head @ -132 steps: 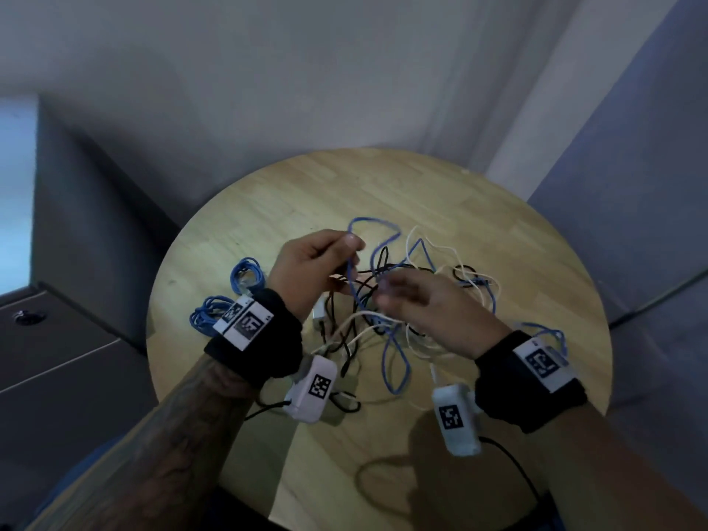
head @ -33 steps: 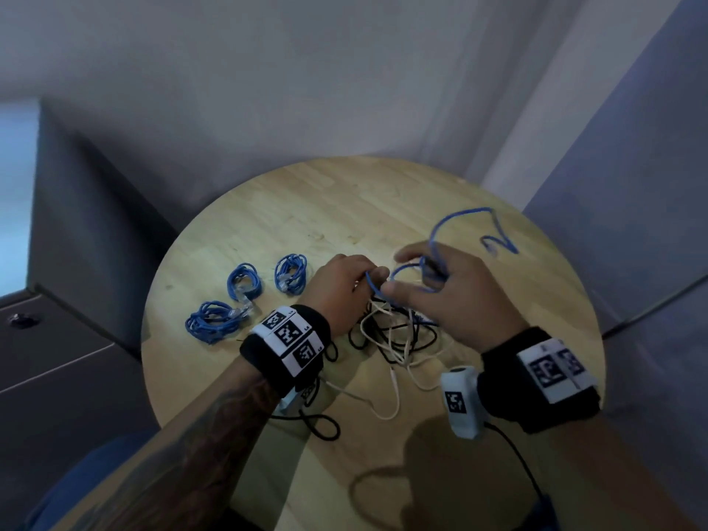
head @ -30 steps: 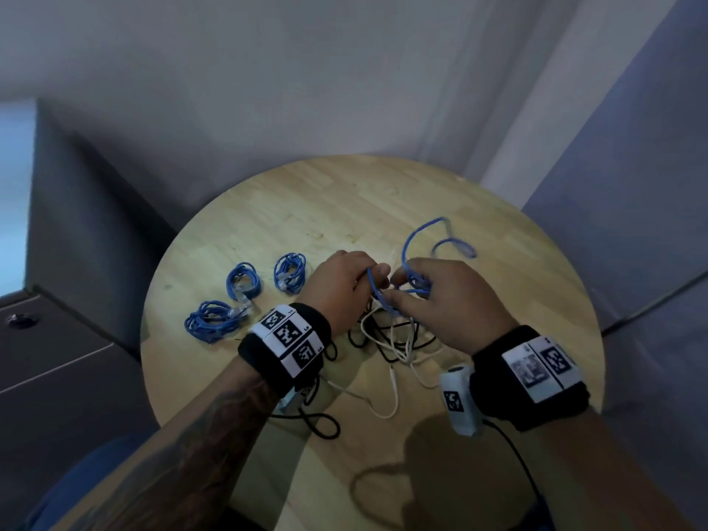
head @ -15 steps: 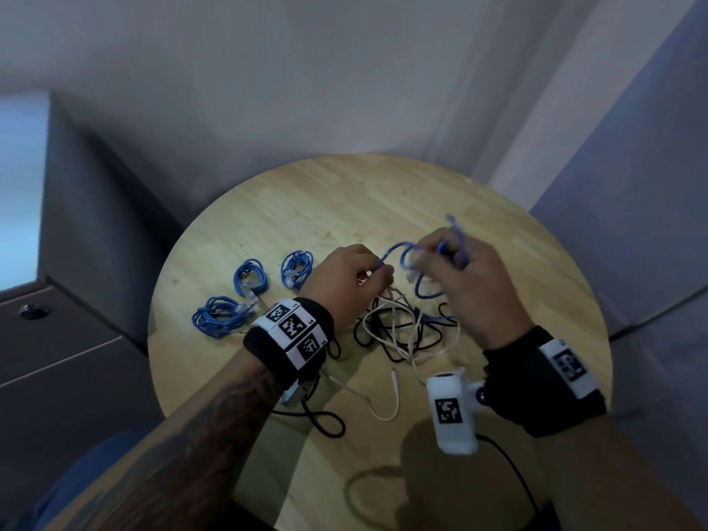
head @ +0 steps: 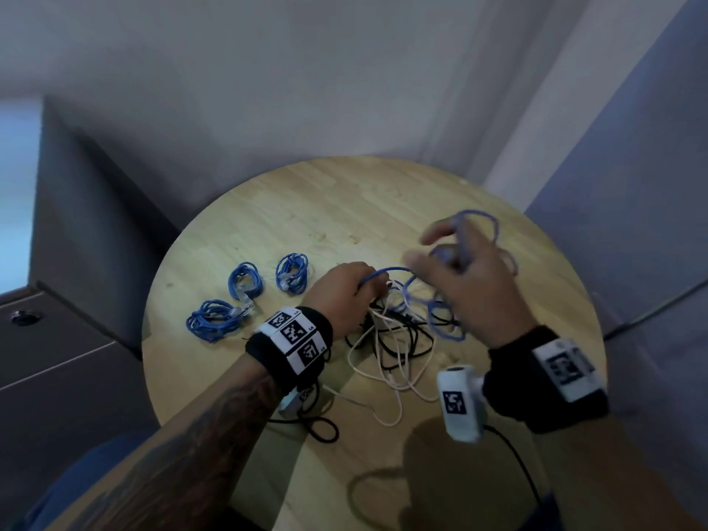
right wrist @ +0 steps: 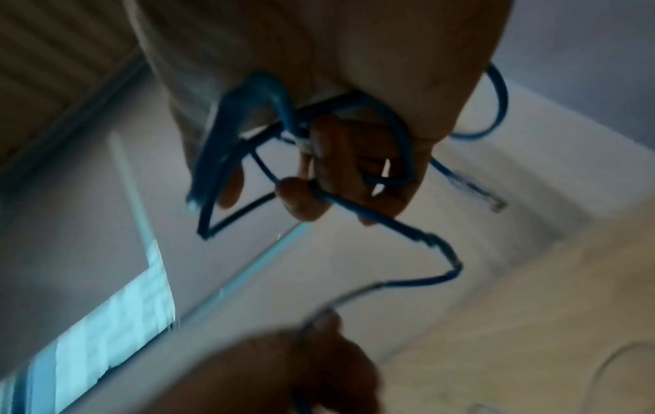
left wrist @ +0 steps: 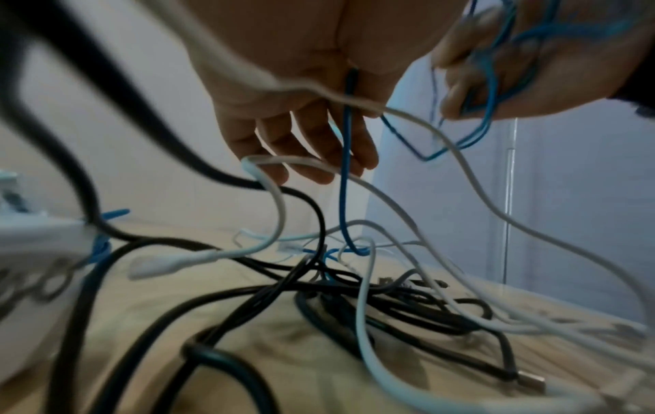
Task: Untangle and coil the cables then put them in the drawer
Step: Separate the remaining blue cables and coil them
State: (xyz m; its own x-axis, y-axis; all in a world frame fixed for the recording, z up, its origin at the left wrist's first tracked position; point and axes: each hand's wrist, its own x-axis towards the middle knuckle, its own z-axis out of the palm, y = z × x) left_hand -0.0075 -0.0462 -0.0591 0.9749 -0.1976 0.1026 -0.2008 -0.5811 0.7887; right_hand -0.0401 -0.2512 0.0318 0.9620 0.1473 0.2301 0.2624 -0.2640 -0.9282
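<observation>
On the round wooden table (head: 344,208) a loose blue cable (head: 387,270) runs between my hands. My left hand (head: 367,285) pinches one stretch of it just above the tangle of black and white cables (head: 394,339). My right hand (head: 433,251), blurred and raised to the right, has several loops of it wound round its fingers (right wrist: 336,168). In the left wrist view the blue cable (left wrist: 345,182) drops from my left fingers (left wrist: 301,140) into the tangle (left wrist: 354,294). A free plug end (right wrist: 492,204) hangs beside the right hand.
Three coiled blue cables (head: 245,279) (head: 293,272) (head: 214,320) lie on the table's left part. A grey drawer cabinet (head: 46,358) with a round lock (head: 21,318) stands left of the table. Walls close in behind and to the right.
The blue cable has come out of the tangle, and the right hand has wound it into loops, lifting up and to the right. The left hand has stayed low over the tangle, still holding it.
</observation>
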